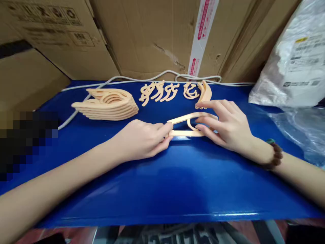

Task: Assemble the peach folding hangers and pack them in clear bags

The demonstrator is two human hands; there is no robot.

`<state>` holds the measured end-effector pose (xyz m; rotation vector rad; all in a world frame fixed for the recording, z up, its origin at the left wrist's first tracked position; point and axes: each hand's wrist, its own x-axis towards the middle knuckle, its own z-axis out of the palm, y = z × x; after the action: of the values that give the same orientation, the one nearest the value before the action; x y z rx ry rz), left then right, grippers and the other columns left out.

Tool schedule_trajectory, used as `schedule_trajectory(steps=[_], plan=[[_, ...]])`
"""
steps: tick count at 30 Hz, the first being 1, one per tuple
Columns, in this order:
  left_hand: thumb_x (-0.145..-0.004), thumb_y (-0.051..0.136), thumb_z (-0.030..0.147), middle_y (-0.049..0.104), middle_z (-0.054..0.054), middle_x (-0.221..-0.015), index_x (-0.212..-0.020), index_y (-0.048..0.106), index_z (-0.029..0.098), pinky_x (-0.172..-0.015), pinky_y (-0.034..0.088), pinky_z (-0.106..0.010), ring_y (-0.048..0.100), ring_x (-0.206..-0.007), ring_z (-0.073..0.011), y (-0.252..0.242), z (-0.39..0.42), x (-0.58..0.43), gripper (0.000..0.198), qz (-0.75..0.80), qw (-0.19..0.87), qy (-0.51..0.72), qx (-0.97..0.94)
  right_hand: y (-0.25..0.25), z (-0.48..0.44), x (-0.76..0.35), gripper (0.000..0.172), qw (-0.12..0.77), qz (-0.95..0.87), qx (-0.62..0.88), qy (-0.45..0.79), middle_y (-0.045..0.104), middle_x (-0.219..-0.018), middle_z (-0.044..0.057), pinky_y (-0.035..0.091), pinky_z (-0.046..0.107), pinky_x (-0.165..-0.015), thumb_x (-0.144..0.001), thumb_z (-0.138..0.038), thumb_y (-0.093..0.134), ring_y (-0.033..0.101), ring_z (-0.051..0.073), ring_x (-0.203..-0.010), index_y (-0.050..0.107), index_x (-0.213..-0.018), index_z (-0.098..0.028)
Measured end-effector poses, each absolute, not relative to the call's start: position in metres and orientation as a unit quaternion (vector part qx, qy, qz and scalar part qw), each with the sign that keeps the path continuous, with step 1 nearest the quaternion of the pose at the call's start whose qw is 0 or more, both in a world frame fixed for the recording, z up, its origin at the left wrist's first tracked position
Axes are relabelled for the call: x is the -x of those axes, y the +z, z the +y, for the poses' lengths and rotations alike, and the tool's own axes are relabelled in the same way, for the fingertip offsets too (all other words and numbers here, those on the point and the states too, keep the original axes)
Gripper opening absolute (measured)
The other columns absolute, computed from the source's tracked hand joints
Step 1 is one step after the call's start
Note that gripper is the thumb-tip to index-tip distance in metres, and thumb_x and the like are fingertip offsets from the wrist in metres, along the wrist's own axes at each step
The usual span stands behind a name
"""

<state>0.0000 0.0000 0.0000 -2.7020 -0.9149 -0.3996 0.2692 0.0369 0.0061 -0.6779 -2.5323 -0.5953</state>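
One cream looped frame (pixel 181 133) lies between two hands above the blue table (pixel 162 189): the left hand (pixel 148 139) pinches its narrow end, while the right hand (pixel 227 125) arches loosely spread over its rounded end, fingertips at the loop, though I cannot tell whether they grip it. One stack of nested cream frames (pixel 109 105) stands to the left, at least six layers deep; farther back lies a row of small hooked pieces (pixel 159 91), too tangled to count exactly, and one bundle of curved strips (pixel 205 93), at least three, just beyond the right hand's topmost finger. One white cable (pixel 122 77) loops along the back edge, where cardboard boxes (pixel 152 37) close off the far side. One plastic-wrapped package (pixel 297 64) bounds the back right corner. The widest open room is nearest the person, from the forearms to the straight front edge
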Motion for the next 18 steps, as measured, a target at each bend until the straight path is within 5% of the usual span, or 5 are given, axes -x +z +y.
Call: schedule_trajectory(steps=[6,13,18], plan=[[-0.097,0.044,0.023,0.058,0.001,-0.062,-0.079,0.055,0.019,-0.046,0.030,-0.030,0.059,-0.054,-0.0154,0.002,-0.002,-0.001,0.022,-0.243,0.153,-0.151,0.946,0.007,0.038,-0.271,0.033,0.191,-0.927,0.252,-0.201,0.070,-0.103,0.012,0.037,0.035,-0.074,-0.103,-0.035,0.045,0.056,0.022,-0.087,0.073,-0.097,-0.016],[-0.081,0.052,0.013,0.059,-0.007,-0.075,-0.081,0.060,0.014,-0.061,0.043,-0.034,0.054,-0.073,-0.0238,0.008,0.006,-0.001,0.009,-0.223,0.159,-0.115,0.955,0.004,0.039,-0.273,0.031,0.188,-0.920,0.276,-0.204,0.068,-0.098,0.012,0.035,0.035,-0.071,-0.099,-0.023,0.043,0.051,0.021,-0.081,0.072,-0.092,-0.016],[-0.075,0.045,-0.004,0.063,-0.010,-0.091,-0.089,0.063,0.012,-0.078,0.049,-0.037,0.057,-0.088,-0.0265,0.000,0.012,0.001,0.028,-0.221,0.153,-0.105,0.957,0.004,0.039,-0.272,0.028,0.188,-0.910,0.300,-0.215,0.067,-0.092,0.010,0.033,0.035,-0.069,-0.098,-0.024,0.045,0.050,0.021,-0.078,0.073,-0.095,-0.016]])
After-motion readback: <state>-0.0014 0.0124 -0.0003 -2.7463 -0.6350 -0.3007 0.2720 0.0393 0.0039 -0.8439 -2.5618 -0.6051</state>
